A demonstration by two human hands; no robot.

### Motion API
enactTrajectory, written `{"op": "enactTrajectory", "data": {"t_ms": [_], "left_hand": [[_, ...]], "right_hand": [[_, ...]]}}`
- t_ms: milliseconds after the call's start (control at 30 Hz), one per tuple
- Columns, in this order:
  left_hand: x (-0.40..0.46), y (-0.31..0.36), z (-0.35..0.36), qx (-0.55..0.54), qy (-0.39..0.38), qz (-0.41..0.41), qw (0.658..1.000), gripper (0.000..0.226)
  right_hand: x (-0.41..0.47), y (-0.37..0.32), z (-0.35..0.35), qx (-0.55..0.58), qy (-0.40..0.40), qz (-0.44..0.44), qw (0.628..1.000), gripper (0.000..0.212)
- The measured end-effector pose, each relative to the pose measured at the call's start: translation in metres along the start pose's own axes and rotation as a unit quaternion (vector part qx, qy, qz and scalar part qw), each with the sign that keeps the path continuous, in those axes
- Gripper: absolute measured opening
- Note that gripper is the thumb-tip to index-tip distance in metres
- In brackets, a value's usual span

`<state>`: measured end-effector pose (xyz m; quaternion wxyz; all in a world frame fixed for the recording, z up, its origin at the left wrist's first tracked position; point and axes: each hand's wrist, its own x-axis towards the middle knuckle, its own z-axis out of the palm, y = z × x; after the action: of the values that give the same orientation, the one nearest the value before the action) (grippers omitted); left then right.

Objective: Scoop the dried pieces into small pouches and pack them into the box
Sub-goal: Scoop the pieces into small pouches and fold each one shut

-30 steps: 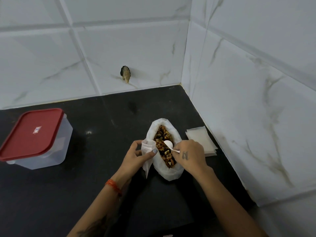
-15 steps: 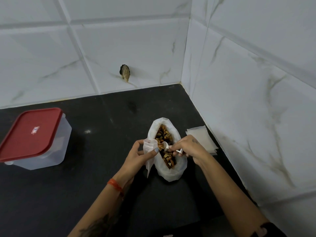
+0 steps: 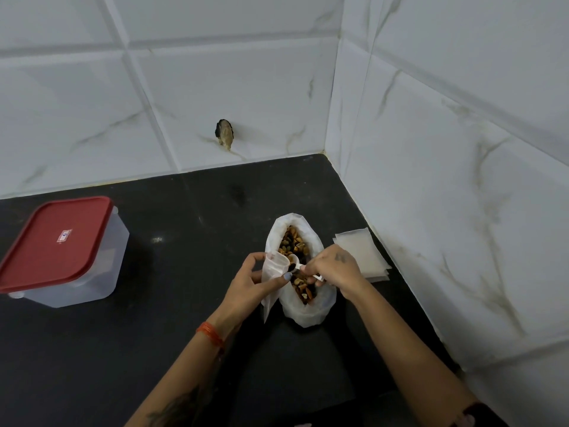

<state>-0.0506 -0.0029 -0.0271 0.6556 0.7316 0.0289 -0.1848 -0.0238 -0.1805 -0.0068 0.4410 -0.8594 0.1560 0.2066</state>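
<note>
Left hand (image 3: 249,280) pinching small pouch (image 3: 272,272), right hand (image 3: 334,266) tipping spoon (image 3: 294,262), seemingly loaded, at its mouth

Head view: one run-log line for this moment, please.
step: filling pouch | left hand: holds small pouch | right hand: tips spoon at pouch mouth | box: lid on
</note>
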Motion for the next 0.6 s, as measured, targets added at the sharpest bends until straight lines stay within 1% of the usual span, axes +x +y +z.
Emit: {"op": "enactTrajectory", "data": {"t_ms": [167, 433, 600], "left_hand": [[0.0, 0.0, 0.0, 0.006, -0.003, 0.007, 1.0, 0.065], [-0.001, -0.003, -0.006, 0.041, 0.0, 0.011, 0.999, 0.063], [-0.006, 0.001, -0.009, 0.103, 0.022, 0.035, 0.994, 0.049]], "right_hand": [[0.0, 0.008, -0.007, 0.135, -0.041, 0.031, 0.99, 0.013], [-0.004, 0.011, -0.014, 0.182, -0.06, 0.038, 0.981, 0.014], [-0.012, 0.016, -0.022, 0.213, -0.053, 0.025, 0.975, 0.016]]}}
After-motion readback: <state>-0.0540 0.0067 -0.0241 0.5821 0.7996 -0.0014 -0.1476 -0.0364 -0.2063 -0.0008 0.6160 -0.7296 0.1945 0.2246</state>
